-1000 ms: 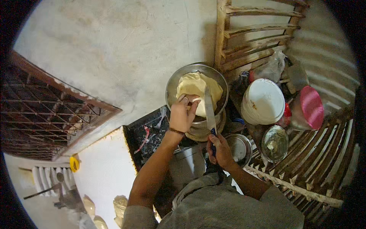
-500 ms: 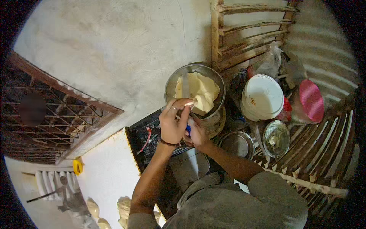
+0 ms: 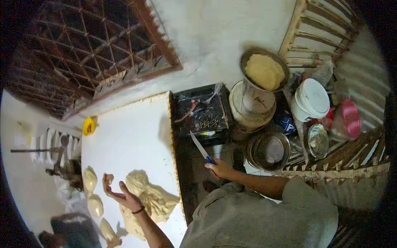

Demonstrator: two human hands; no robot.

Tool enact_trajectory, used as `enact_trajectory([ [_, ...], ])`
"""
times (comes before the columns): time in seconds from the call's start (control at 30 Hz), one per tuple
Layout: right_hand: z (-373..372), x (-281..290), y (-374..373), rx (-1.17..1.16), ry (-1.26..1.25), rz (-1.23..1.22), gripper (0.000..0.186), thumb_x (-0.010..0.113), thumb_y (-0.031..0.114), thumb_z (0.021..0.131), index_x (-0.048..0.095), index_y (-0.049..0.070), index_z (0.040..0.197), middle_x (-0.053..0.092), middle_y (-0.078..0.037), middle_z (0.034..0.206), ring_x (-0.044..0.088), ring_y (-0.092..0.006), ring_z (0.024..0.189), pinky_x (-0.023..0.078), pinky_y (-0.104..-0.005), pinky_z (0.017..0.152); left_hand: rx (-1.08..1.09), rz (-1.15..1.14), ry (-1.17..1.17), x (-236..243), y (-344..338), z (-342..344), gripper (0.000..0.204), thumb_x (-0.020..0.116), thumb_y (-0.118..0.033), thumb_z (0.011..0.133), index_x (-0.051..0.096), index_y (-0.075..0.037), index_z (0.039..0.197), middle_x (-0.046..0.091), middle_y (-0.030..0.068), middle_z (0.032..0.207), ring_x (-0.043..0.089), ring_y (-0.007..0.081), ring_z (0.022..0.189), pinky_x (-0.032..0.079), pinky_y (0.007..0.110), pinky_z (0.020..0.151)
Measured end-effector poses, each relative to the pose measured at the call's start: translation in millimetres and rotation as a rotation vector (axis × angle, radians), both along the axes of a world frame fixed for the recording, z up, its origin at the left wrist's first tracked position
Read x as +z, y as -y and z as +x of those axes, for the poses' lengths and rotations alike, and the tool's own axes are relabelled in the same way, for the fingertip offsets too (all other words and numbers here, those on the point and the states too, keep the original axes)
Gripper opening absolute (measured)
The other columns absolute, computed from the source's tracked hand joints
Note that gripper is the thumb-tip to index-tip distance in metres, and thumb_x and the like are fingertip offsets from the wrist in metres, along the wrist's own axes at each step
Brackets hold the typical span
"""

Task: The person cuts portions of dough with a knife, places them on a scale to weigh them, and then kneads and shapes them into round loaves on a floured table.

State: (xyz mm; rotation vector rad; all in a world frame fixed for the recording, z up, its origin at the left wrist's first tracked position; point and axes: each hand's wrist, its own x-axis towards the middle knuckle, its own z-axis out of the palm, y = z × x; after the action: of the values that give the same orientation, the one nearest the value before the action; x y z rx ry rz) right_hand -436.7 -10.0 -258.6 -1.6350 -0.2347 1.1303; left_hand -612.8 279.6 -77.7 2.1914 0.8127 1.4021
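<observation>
My right hand [image 3: 219, 169] is closed round the blue handle of a knife [image 3: 200, 146], its blade angled up and left beside the table edge. Over the white table my left hand [image 3: 125, 197] is raised, thumb apart from the bent fingers. A small pale spot shows at its fingertips; I cannot tell what it is. Beside and beneath that hand lies a large, folded mass of cream dough [image 3: 159, 203]. Smooth oval dough pieces [image 3: 95, 206] sit along the table's left side. A metal bowl [image 3: 246, 78] with a pale yellow mass [image 3: 264, 71] stands at the wall.
Another person's hand [image 3: 114, 244] touches a dough piece at the lower left. A yellow ring [image 3: 89, 126] rests on the white table [image 3: 128, 144]. Right of it stand a black crate [image 3: 198, 99], a round pan [image 3: 275, 153], a white bucket [image 3: 308, 103] and a pink container [image 3: 351, 120].
My hands were together at the metal bowl. They have parted: the left has gone left over the dough, the right has drawn back with the knife. The view has swung left.
</observation>
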Motion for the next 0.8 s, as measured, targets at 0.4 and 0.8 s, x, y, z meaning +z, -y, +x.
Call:
enact_trajectory([
  [0.4, -61, -50, -163, 0.227, 0.564, -0.193, 0.054, 0.063, 0.027, 0.096, 0.045, -0.002, 0.138, 0.062, -0.021, 0.112, 0.062, -0.0375, 0.104, 0.048, -0.0485, 0.089, 0.187, -0.328, -1.235, -166, -60, -196, 0.080, 0.056, -0.054, 0.095, 0.031, -0.011, 0.158, 0.052, 0.0039, 0.151, 0.035, 0.0354, 0.141, 0.018, 0.061, 0.112],
  [0.8, -27, -1, -164, 0.477, 0.648, -0.207, 0.061, 0.066, 0.027, 0.090, 0.045, 0.000, 0.141, 0.050, -0.024, 0.133, 0.054, -0.0369, 0.123, 0.043, -0.0503, 0.105, 0.307, -0.261, -0.942, -79, -122, -159, 0.037, 0.068, -0.037, 0.095, 0.068, -0.020, 0.128, 0.072, 0.0027, 0.118, 0.066, 0.0247, 0.098, 0.052, 0.037, 0.085],
])
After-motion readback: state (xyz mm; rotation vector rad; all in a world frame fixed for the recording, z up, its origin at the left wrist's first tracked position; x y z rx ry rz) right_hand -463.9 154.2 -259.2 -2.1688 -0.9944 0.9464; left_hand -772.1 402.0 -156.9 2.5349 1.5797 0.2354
